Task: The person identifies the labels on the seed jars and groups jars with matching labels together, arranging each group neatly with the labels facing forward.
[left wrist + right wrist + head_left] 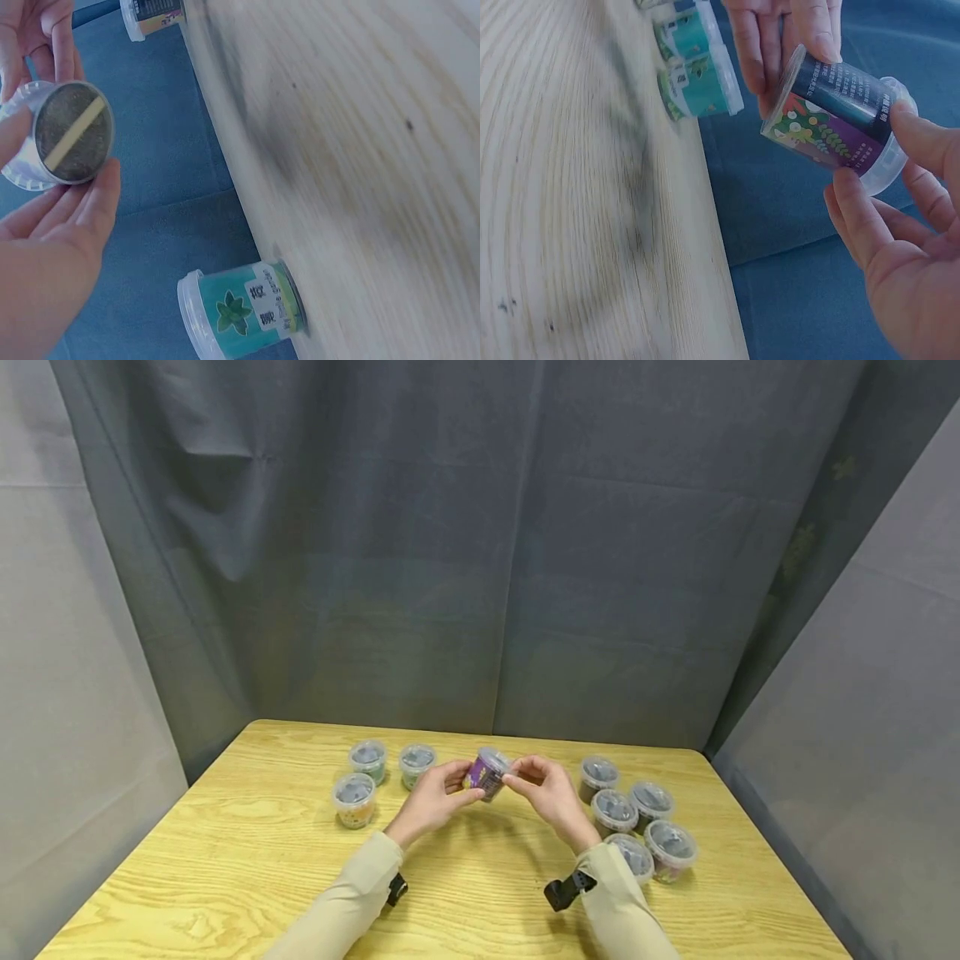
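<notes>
A small plastic cup (487, 775) with a purple and dark printed label and a clear lid is held tilted above the table, between both hands. My left hand (433, 802) grips its side near the base, thumb in front and fingers behind. My right hand (551, 793) pinches the lid end with thumb and fingers. In the left wrist view the cup's round bottom (75, 133) faces the camera, showing dark contents and a pale strip. Printed text and a leafy pattern appear on the cup's label (832, 120) in the right wrist view.
Left on the wooden table (247, 868) stand two green-labelled cups (368, 762) (417, 763) and an orange-labelled cup (354, 800). Several lidded cups (671, 847) cluster at the right, close beside my right forearm. A grey curtain (420, 568) hangs behind the table.
</notes>
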### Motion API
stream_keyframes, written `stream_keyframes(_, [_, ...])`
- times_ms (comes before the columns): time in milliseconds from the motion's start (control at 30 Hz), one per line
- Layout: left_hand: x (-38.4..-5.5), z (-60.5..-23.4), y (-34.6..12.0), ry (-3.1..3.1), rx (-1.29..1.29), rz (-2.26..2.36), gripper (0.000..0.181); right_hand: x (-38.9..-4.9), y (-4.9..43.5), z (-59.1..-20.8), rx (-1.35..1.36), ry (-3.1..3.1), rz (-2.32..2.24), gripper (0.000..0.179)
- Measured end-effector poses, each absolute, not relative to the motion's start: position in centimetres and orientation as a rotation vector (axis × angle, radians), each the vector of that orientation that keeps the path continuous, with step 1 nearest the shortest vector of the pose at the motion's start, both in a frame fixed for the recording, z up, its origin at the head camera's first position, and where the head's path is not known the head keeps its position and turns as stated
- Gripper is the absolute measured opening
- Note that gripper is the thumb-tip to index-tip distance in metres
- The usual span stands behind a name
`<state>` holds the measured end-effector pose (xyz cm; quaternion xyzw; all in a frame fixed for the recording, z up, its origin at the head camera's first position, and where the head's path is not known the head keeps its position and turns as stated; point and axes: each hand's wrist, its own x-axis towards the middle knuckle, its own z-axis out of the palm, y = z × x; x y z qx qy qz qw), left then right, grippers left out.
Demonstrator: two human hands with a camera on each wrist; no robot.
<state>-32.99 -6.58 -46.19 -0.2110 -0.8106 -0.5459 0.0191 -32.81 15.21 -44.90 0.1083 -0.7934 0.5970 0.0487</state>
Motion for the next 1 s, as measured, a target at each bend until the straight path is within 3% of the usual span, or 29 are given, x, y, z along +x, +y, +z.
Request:
stream_keyframes(300, [-32.8, -46.5, -7.3, -2.473, -0.667, -1.787, 0.068, -32.6, 14.8, -44.3, 0.349, -2.403, 1.940, 0.018])
stream_keyframes(567, [-31.8, -46.2, -6.9, -2.425, -0.529, -1.622, 0.060, -32.0, 13.3, -43.6, 0.250, -2.402, 1.899, 0.029])
stream_keyframes(767, [-31.4, -46.1, -6.1, -2.406, -0.518, -1.464, 0.056, -31.8, 12.4, -43.3, 0.112, -2.336, 1.870, 0.027])
stream_keyframes(1000, [-31.8, -46.4, -6.8, -2.457, -0.589, -1.638, 0.064, -32.2, 13.1, -43.8, 0.095, -2.340, 1.882, 0.023])
